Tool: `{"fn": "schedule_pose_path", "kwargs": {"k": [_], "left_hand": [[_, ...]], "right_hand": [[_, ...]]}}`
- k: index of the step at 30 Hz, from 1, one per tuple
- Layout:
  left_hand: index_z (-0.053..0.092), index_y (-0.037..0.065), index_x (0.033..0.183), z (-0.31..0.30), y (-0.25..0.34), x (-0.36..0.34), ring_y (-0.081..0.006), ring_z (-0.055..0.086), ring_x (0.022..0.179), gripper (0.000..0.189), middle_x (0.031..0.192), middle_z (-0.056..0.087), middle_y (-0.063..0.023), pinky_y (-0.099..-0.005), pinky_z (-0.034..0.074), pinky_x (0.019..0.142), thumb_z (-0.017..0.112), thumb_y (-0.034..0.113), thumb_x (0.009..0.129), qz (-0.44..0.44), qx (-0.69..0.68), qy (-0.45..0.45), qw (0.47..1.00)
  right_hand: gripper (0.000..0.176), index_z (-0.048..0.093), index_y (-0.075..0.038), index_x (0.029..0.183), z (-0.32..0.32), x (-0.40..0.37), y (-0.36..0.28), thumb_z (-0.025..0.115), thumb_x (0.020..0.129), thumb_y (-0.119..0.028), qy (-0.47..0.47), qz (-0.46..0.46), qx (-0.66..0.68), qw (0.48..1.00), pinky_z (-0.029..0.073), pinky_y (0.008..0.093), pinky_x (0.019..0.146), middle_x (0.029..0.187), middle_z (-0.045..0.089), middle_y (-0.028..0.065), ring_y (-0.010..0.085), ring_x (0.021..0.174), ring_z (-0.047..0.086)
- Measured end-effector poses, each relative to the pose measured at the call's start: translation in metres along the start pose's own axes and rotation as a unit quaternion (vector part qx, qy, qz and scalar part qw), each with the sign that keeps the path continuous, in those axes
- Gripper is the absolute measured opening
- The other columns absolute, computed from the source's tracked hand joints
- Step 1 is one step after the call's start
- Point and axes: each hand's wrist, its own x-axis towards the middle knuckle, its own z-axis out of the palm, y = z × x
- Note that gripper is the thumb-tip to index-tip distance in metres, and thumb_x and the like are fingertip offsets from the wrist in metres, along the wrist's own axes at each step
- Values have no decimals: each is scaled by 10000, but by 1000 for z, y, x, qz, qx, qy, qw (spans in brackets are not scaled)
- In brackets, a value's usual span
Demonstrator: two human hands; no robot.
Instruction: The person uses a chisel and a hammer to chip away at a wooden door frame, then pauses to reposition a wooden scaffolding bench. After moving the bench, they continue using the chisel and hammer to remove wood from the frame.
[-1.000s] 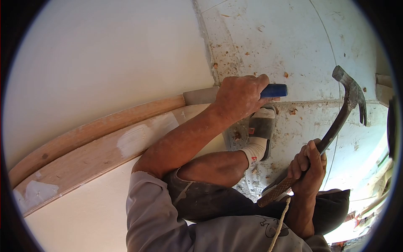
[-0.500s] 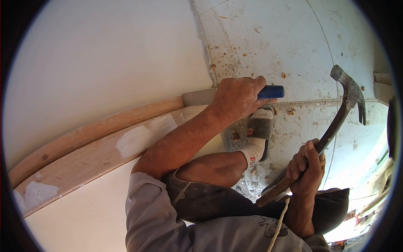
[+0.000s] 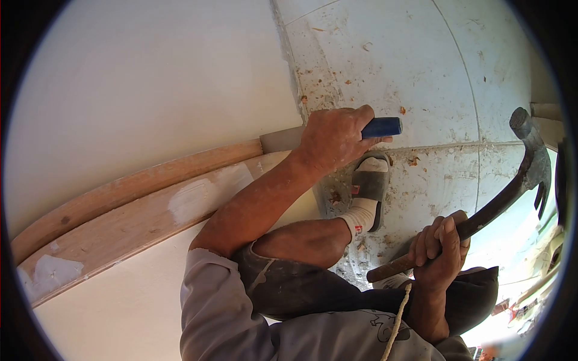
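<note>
Evidently the hammer [image 3: 501, 201] had just swung farther out: against half a second earlier, its head sat lower and nearer the right edge of the view, the handle lying flatter and well apart from the chisel [image 3: 380, 127]. By my reading that was a wind-back, with no blow landing at this instant. The right hand [image 3: 438, 249] had its fingers wrapped tight round the hammer's handle near its end. The left hand [image 3: 331, 138] had hardly moved, fingers closed round the chisel so that only the blue butt showed. Its blade was hidden behind the hand, aimed at the grey strip [image 3: 280, 139] where the wooden trim [image 3: 138, 186] met the speckled floor [image 3: 391, 54]. A sandalled foot [image 3: 368, 186] rested just below that hand.
</note>
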Motion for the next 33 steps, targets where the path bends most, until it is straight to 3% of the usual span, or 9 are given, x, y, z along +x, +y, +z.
{"fn": "schedule_pose_path", "kwargs": {"k": [6, 13, 19, 21, 23, 25, 27, 29, 33], "left_hand": [[571, 56, 803, -4, 1, 2, -266, 675, 601, 476, 638, 647, -111, -374, 529, 532, 674, 520, 805, -14, 5, -18, 1000], [570, 75, 776, 1, -3, 2, -245, 648, 533, 497, 591, 619, -85, -356, 515, 510, 694, 556, 776, -20, -11, 20, 1000], [568, 73, 776, -6, -2, 5, -248, 663, 560, 492, 608, 632, -88, -354, 519, 520, 696, 548, 778, -29, -15, 1, 999], [568, 71, 779, -7, -4, 4, -249, 664, 564, 493, 611, 634, -89, -358, 519, 521, 695, 547, 779, -24, -15, 11, 1000], [568, 70, 782, -6, -4, 3, -250, 666, 568, 494, 613, 636, -90, -362, 520, 523, 694, 547, 780, -19, -18, 20, 999], [567, 69, 789, -6, -3, 3, -252, 664, 565, 493, 616, 637, -91, -365, 519, 523, 696, 544, 780, -35, -19, -8, 999], [567, 69, 790, -7, -5, 4, -252, 662, 562, 493, 615, 636, -90, -363, 519, 522, 698, 544, 779, -32, -17, 1, 999], [567, 69, 790, -7, -4, 2, -251, 661, 560, 493, 615, 635, -90, -360, 518, 521, 699, 544, 778, -27, -20, 4, 999], [564, 68, 777, -6, -3, 4, -249, 653, 552, 495, 602, 624, -92, -356, 512, 513, 705, 542, 772, -22, -18, 15, 999]], "right_hand": [[240, 468, -105, 757, 4, -4, 15, 614, 920, -202, 72, 144, -24, 987, 352, 259, 317, 493, 388, -7, 104, 332, 368], [231, 467, -90, 768, 6, -7, 12, 628, 911, -176, 60, 157, -48, 985, 360, 250, 324, 497, 410, 1, 96, 333, 379], [227, 461, -67, 777, 10, -17, -17, 606, 924, -162, 47, 99, -67, 992, 360, 237, 334, 498, 411, 3, 86, 346, 385], [204, 457, -52, 802, 4, -23, -19, 580, 937, -143, -28, -35, -90, 995, 354, 230, 343, 512, 423, 7, 76, 359, 385], [169, 456, -45, 839, 5, -17, -22, 533, 960, -134, -25, -80, -136, 987, 342, 227, 346, 529, 416, 1, 63, 369, 373], [149, 464, -44, 875, 11, -4, -30, 507, 976, -144, 52, -98, -98, 989, 334, 225, 341, 547, 398, -11, 56, 376, 363], [144, 470, -47, 900, 8, 0, -25, 500, 984, -161, 30, -87, -83, 992, 337, 222, 335, 562, 381, -20, 56, 375, 353], [154, 474, -60, 905, 11, -1, -16, 527, 976, -185, 82, 2, -50, 995, 341, 225, 325, 567, 383, -23, 67, 367, 351], [217, 481, -61, 886, 13, 2, 10, 604, 936, -233, 91, 87, -110, 986, 331, 239, 318, 512, 390, -15, 84, 339, 360]]}}
